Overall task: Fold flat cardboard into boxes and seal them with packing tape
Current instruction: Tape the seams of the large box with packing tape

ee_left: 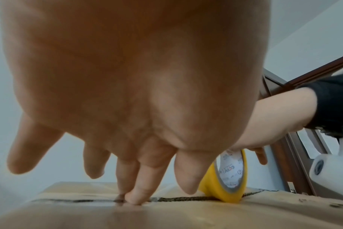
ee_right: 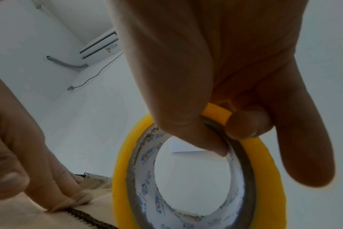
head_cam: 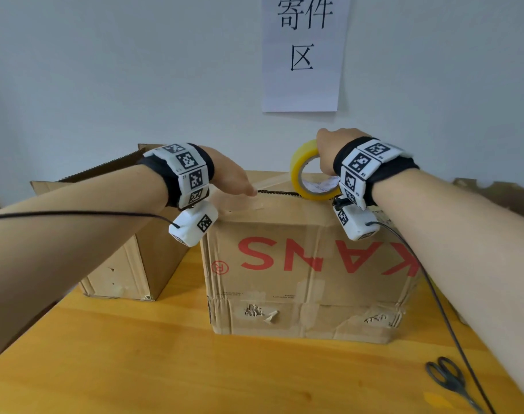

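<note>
A closed cardboard box [head_cam: 308,273] with red lettering upside down on its near face stands on the wooden tabletop [head_cam: 165,369]. The top flaps meet along a seam [head_cam: 277,192] that shows as a dark gap between the hands.

The left hand [head_cam: 228,182] reaches over the box top with fingers [ee_left: 145,186] straight, the tips pressing a stretch of clear tape down on the seam. Thumb and little finger stand clear of the cardboard.

The right hand [head_cam: 329,150] grips a yellow tape roll [head_cam: 307,171] at its upper rim, thumb inside the core and a fingertip curled over the outer edge. The roll stands upright on its edge on the box top, right on the seam, just beside the left fingertips.

A second box [head_cam: 129,264] stands to the left, near the first, one flap raised. Scissors [head_cam: 447,380] lie on the tabletop at the near right, well apart from the boxes. A paper sign [head_cam: 304,52] with three printed characters hangs on the wall behind.
</note>
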A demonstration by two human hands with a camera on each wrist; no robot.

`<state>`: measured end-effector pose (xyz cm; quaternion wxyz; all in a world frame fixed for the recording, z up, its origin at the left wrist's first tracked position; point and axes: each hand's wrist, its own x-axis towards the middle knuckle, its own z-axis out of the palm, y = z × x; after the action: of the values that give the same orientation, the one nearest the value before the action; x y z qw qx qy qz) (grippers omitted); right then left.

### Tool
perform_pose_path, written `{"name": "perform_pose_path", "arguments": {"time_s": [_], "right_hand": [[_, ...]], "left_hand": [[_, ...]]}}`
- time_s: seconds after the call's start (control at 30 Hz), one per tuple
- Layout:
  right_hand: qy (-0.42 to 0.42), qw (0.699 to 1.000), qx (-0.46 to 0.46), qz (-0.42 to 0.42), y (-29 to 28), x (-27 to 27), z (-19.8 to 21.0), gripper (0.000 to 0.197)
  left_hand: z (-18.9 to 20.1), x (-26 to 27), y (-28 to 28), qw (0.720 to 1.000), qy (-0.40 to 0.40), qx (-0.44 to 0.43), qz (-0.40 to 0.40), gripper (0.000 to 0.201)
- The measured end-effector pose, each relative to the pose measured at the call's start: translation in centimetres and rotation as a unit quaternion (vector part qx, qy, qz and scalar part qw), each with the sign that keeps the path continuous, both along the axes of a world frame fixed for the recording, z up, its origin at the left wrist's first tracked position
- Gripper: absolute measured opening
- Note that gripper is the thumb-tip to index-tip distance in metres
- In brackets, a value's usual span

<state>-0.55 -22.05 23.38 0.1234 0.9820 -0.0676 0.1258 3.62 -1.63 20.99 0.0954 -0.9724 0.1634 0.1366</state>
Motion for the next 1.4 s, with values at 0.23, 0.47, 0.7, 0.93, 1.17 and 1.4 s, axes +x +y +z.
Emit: {"name": "perform_pose_path", "arguments": {"time_s": [0.23,0.47,0.7,0.93,1.17,1.4], "right_hand": [[-0.006,1.0,-0.002,0.018,-0.6,0.0,0.0,0.029],[0.019,0.998,0.048,0.022,-2.1,-0.3,0.2,0.033],[0.034,0.994,0.108,0.005,-3.4,-1.1,-0.2,0.033],[0.062,0.959,0.277,0.025,-4.5,-1.6,-1.6,0.054],[0.062,0.954,0.291,0.026,-4.5,-1.7,-1.6,0.057],[0.061,0.955,0.29,0.016,-4.2,-1.7,-1.4,0.056]], "left_hand": [[-0.9,0.3,-1.3,1.0,0.016,0.001,-0.008,0.067],[-0.9,-0.5,-2.8,1.0,0.002,0.019,-0.005,0.07],[-1.2,-1.6,-4.0,0.999,-0.002,0.028,-0.03,0.063],[-0.8,-3.3,-4.8,0.999,0.01,0.024,-0.045,0.059],[-0.8,-3.9,-4.9,0.999,0.023,0.007,-0.035,0.062],[-0.8,-3.5,-5.2,1.0,0.018,0.012,-0.006,0.075]]}}
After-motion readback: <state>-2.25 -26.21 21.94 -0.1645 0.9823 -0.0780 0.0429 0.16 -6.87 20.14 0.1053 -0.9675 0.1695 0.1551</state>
